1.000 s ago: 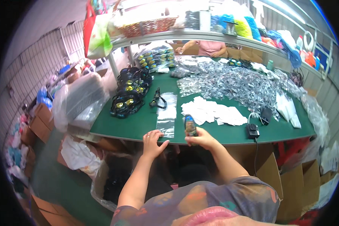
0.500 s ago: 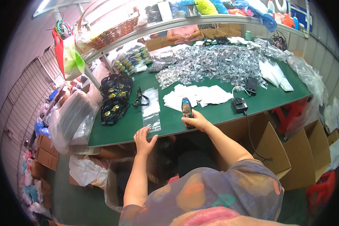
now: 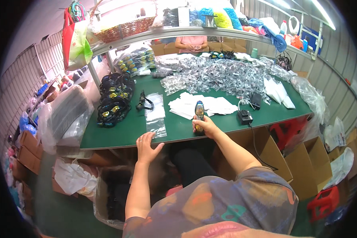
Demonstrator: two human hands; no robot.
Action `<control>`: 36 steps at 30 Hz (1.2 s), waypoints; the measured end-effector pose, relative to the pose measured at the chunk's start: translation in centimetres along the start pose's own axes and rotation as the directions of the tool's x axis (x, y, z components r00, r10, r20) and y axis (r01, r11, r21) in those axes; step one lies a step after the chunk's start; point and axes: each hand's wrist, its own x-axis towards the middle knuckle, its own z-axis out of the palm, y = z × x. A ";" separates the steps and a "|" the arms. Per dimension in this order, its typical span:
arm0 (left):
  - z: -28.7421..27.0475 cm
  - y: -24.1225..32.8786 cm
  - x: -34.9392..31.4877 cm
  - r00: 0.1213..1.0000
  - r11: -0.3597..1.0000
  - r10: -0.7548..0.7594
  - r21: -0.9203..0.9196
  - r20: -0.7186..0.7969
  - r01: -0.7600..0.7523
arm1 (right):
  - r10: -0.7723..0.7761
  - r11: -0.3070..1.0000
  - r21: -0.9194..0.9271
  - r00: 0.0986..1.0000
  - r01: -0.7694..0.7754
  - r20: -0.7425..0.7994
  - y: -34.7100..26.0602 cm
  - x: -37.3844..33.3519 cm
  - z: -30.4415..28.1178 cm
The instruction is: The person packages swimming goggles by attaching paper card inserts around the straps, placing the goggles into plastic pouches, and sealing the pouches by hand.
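Note:
My right hand (image 3: 205,126) is closed around a pair of swim goggles (image 3: 199,111), held upright just over the table's front edge, with dark rims and shiny, multicoloured lenses. To the left, my left hand (image 3: 147,147) hovers by the edge, fingers apart and holding nothing. Just beyond its fingertips lies a clear plastic bag (image 3: 158,129), its upper part whitish. Black goggles with a strap (image 3: 145,102) rest beside that bag. White paper cards (image 3: 202,105) are spread behind my right hand.
Black goggles with yellow lenses (image 3: 113,99) are heaped at the left of the green table (image 3: 119,139). Small clear packets (image 3: 222,75) cover its back. A black power adapter (image 3: 245,117) trails a cord over the edge. Cardboard boxes (image 3: 305,166) stand below right. Another person (image 3: 192,43) sits opposite.
The view has shifted, so the table sits a little lower and further left. Both hands keep nearly the same pose, the right still gripping the goggles and the left still free.

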 end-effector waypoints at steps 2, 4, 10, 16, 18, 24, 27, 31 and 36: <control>0.1 0.0 0.1 1.000 1.000 0.004 -0.005 0.004 -0.004 | 0.019 1.000 -0.001 1.000 -0.019 -0.019 -0.1 0.2 -0.2; 0.0 0.2 -0.3 1.000 0.999 0.011 0.038 0.024 -0.011 | 0.020 1.000 0.003 1.000 -0.020 0.022 0.1 0.1 -0.3; -0.5 0.3 0.7 0.998 0.998 0.056 -0.001 -0.014 -0.056 | -0.071 0.988 -0.136 0.996 0.077 0.049 -0.2 -0.3 0.0; -3.0 2.3 0.4 0.999 0.999 0.033 -0.009 -0.008 -0.033 | 0.030 0.992 -0.123 0.997 -0.020 0.077 -0.8 -0.3 0.2; -4.1 4.1 -0.1 0.995 0.998 0.045 -0.044 -0.092 -0.049 | 0.064 0.994 -0.096 0.995 -0.056 0.079 -0.3 -0.3 -0.6; -4.5 5.7 -10.3 0.700 0.427 -0.706 -0.724 0.108 0.542 | 0.100 0.993 -0.077 0.991 -0.093 0.093 -0.8 0.2 -0.9; -2.1 4.8 -16.2 0.581 0.246 -0.792 -0.771 0.189 0.587 | 0.103 0.991 -0.091 0.991 -0.095 0.088 -1.0 0.3 -0.6; -1.6 4.5 -17.7 0.529 0.249 -0.832 -0.740 0.166 0.625 | 0.103 0.993 -0.074 0.991 -0.097 0.080 -0.6 0.5 -0.7; -3.0 2.6 -15.6 0.576 0.319 -0.805 -0.710 0.147 0.627 | 0.108 0.966 -0.234 0.994 -0.108 -0.010 -0.4 -0.6 1.5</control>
